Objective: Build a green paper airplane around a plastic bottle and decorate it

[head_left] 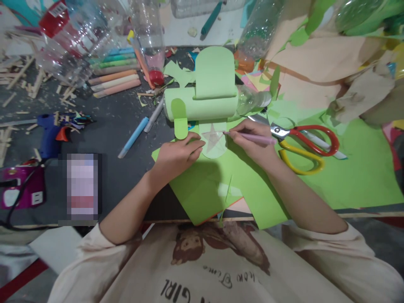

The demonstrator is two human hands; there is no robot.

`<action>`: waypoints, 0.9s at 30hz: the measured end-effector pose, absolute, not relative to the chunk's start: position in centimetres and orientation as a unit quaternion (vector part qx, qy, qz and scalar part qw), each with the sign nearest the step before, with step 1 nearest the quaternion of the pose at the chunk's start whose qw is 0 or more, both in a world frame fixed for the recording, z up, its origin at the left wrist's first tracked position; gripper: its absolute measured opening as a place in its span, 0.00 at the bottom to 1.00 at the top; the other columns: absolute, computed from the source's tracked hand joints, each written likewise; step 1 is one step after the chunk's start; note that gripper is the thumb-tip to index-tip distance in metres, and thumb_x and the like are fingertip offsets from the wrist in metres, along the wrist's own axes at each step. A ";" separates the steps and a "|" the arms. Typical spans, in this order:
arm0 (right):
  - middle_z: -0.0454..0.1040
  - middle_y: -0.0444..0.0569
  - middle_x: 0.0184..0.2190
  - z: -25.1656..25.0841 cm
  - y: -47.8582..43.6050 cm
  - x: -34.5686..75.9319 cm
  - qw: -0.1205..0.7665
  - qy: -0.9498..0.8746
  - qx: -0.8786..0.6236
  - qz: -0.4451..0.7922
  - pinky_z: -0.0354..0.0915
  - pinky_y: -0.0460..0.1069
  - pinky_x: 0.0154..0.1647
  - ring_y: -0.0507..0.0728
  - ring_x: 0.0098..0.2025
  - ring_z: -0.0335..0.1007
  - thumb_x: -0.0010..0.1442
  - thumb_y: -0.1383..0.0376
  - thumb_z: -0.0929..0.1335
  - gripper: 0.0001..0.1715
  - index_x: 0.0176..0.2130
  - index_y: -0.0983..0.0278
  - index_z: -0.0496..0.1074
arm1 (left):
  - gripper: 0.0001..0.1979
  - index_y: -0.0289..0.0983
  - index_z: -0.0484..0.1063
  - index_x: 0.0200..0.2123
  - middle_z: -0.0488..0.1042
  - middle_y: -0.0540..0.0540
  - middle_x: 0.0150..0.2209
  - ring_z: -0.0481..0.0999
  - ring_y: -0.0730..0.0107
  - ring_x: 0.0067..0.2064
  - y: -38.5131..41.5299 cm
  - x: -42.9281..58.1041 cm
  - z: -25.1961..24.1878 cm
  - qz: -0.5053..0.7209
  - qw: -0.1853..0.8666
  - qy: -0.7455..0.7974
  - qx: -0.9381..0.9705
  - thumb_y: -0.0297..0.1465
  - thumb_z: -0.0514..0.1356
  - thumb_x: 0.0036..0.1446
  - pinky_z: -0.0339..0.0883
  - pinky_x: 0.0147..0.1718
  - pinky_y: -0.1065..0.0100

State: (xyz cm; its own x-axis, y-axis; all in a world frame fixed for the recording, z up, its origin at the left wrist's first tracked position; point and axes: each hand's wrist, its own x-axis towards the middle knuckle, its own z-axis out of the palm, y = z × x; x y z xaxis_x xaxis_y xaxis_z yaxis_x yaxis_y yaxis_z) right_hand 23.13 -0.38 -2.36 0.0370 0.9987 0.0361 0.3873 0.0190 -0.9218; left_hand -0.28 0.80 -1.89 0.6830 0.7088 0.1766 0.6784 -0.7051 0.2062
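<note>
A plastic bottle (pixel 254 99) wrapped in pale green paper lies on its side, with rounded paper wings on its far and near sides. My right hand (pixel 252 141) is closed around a pink marker (pixel 259 139), its tip at the right point of a star (pixel 213 138) drawn on the near wing (pixel 218 150). The star is partly shaded in. My left hand (pixel 175 158) rests with fingers stretched at the left edge of that wing and holds nothing. A smaller green paper flap (pixel 180 128) sticks out just above it.
Scissors (pixel 284 132) with red and yellow handles lie right of my right hand on green sheets (pixel 356 168). A blue marker (pixel 134 136), a glue gun (pixel 49 134) and a blurred phone-like rectangle (pixel 82 185) are on the left. Bottles (pixel 147 33) and wood sticks (pixel 19 71) crowd the back.
</note>
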 end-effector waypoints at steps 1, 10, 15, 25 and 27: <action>0.75 0.45 0.22 -2.4 -0.4 23.1 0.410 -0.585 -0.588 0.380 0.64 0.51 0.26 0.55 0.26 0.68 0.54 0.60 0.72 0.10 0.24 0.59 0.73 | 0.19 0.40 0.76 0.44 0.80 0.49 0.45 0.80 0.73 0.33 0.8 -0.3 -1.9 0.120 0.065 0.380 0.915 0.35 0.45 0.71 0.60 0.23 0.69; 0.78 0.45 0.26 -2.3 -0.4 22.8 0.384 -0.602 -0.563 0.416 0.65 0.50 0.29 0.55 0.28 0.72 0.54 0.64 0.71 0.04 0.28 0.61 0.76 | 0.18 0.40 0.76 0.45 0.80 0.48 0.45 0.80 0.73 0.32 0.8 -0.3 -2.1 0.117 0.069 0.383 0.914 0.35 0.46 0.71 0.59 0.23 0.69; 0.75 0.44 0.22 -2.3 -0.4 22.9 0.396 -0.588 -0.594 0.379 0.62 0.49 0.26 0.54 0.25 0.68 0.54 0.65 0.71 0.07 0.24 0.61 0.73 | 0.19 0.40 0.76 0.44 0.80 0.48 0.45 0.80 0.73 0.31 0.8 -0.3 -1.9 0.111 0.072 0.384 0.914 0.36 0.46 0.71 0.59 0.23 0.70; 0.74 0.44 0.22 -2.2 -0.4 23.0 0.401 -0.582 -0.590 0.389 0.61 0.50 0.25 0.54 0.25 0.67 0.53 0.66 0.71 0.08 0.23 0.60 0.72 | 0.19 0.40 0.76 0.45 0.80 0.47 0.45 0.79 0.74 0.32 0.9 -0.2 -1.9 0.106 0.082 0.386 0.913 0.36 0.45 0.71 0.60 0.24 0.71; 0.74 0.44 0.22 -2.0 -0.4 23.0 0.391 -0.590 -0.578 0.407 0.62 0.50 0.26 0.54 0.25 0.68 0.53 0.66 0.71 0.07 0.23 0.60 0.72 | 0.19 0.40 0.76 0.45 0.80 0.48 0.45 0.79 0.74 0.31 0.9 -0.3 -2.0 0.107 0.075 0.385 0.914 0.36 0.45 0.71 0.60 0.23 0.71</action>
State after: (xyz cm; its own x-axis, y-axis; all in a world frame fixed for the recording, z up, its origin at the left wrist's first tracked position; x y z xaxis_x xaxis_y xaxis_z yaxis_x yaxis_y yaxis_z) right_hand 22.96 -0.42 -2.04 -0.0267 0.9996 -0.0082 0.3634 0.0021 -0.9316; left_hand -0.25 0.87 -1.98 0.6809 0.7193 0.1380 0.6869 -0.6925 0.2205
